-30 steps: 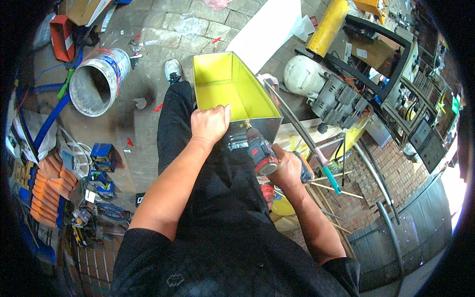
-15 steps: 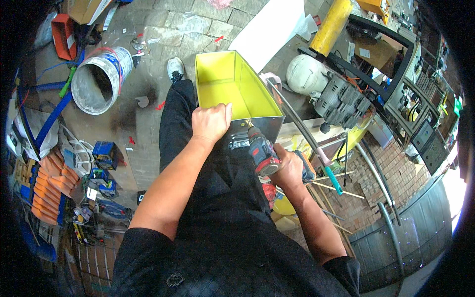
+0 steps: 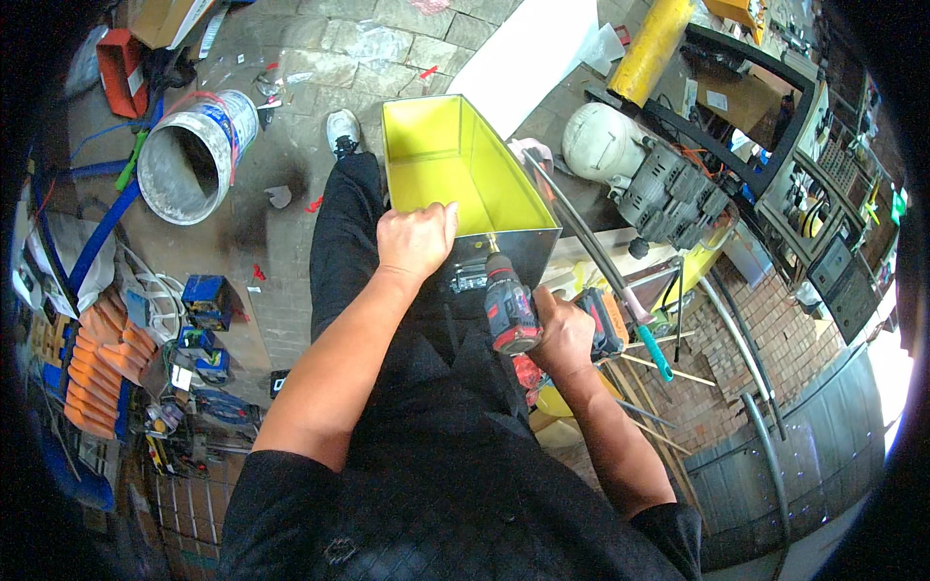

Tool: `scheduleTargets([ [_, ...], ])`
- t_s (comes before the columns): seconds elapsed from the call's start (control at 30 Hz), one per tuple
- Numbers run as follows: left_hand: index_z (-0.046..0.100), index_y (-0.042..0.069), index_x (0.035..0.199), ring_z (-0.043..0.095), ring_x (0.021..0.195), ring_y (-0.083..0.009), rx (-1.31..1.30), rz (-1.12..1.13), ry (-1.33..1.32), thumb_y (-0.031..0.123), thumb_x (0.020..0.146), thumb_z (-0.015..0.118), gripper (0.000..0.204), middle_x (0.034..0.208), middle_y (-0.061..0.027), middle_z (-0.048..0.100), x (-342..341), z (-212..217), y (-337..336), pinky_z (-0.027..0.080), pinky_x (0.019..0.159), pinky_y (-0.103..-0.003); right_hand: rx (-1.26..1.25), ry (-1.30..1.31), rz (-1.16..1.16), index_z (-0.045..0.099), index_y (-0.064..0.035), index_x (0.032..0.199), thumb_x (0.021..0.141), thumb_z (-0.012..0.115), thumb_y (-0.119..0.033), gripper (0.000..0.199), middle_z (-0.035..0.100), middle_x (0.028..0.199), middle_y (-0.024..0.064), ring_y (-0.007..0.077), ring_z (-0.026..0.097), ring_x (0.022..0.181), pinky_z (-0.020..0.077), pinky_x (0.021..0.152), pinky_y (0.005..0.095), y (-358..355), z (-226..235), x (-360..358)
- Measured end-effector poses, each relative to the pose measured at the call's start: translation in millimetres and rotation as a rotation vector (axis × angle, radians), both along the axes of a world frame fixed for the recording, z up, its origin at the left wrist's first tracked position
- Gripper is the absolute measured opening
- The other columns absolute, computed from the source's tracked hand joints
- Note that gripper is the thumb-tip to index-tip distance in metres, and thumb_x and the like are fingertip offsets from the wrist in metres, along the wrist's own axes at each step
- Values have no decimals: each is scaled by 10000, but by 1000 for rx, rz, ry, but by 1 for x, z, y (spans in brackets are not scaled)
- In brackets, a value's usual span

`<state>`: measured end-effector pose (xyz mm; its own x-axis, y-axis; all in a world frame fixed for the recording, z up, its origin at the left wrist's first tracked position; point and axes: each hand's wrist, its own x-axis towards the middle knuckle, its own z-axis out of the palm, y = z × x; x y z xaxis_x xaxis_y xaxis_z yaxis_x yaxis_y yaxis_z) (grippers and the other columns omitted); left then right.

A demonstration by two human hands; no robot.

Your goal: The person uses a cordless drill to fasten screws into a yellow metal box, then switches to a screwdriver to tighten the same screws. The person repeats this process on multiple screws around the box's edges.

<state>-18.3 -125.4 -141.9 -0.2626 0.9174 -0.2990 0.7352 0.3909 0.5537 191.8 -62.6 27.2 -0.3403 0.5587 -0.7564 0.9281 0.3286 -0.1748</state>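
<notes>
An open metal box (image 3: pixel 531 254), dark outside and yellow-lined inside, rests against my legs. My left hand (image 3: pixel 417 237) is closed over its near rim, thumb on the yellow side. In my right hand (image 3: pixel 562 334) is a cordless drill (image 3: pixel 510 305), gripped by its handle, with the battery showing to the right of the fingers. The drill's bit points away from me and meets the near wall of the box just below the rim; whether it has gone in, I cannot tell. Left of the chuck, a silvery metal latch (image 3: pixel 469 278) sits on that wall.
A dirty white bucket (image 3: pixel 184 174) lies on its side at the left. Near the right stands a compressor (image 3: pixel 668 198) with a white tank. Between it and the box lean metal rods and a teal-handled tool (image 3: pixel 654 353). A white sheet (image 3: pixel 528 63) lies beyond the box.
The rear of the drill has swung a little left and toward me, so it points straighter at the wall. My left hand keeps its place on the rim.
</notes>
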Motion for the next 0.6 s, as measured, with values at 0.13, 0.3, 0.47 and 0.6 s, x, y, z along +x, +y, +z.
scheduleTargets([
  [0.13, 668, 130, 626, 652, 481, -313, 11, 4, 7, 307, 1002, 644, 416, 538, -114, 633, -1, 1, 1, 553, 536, -430, -28, -22, -36, 541, -89, 965, 835, 791, -378, 404, 706, 773, 177, 427, 709, 740, 531, 612, 512, 7, 3, -5],
  [0.3, 668, 133, 625, 655, 484, -312, 10, -1, 7, 310, 1000, 646, 416, 539, -119, 632, -1, 0, 1, 556, 538, -429, -15, 0, -28, 537, -94, 997, 847, 771, -369, 391, 694, 755, 175, 423, 702, 711, 525, 595, 517, 3, 4, -3],
  [0.47, 658, 131, 620, 651, 480, -314, 5, -11, 8, 314, 1004, 643, 425, 537, -118, 630, 0, 1, 1, 551, 532, -432, 0, 30, -28, 538, -87, 952, 843, 772, -354, 371, 685, 743, 173, 414, 700, 697, 527, 596, 515, 2, 0, 0],
  [0.6, 652, 129, 621, 650, 480, -318, -3, -7, 7, 315, 1008, 639, 429, 534, -114, 628, -1, 1, 1, 549, 533, -435, -11, -6, -39, 538, -86, 948, 847, 774, -373, 385, 698, 761, 172, 416, 710, 725, 540, 624, 510, 4, 5, -7],
])
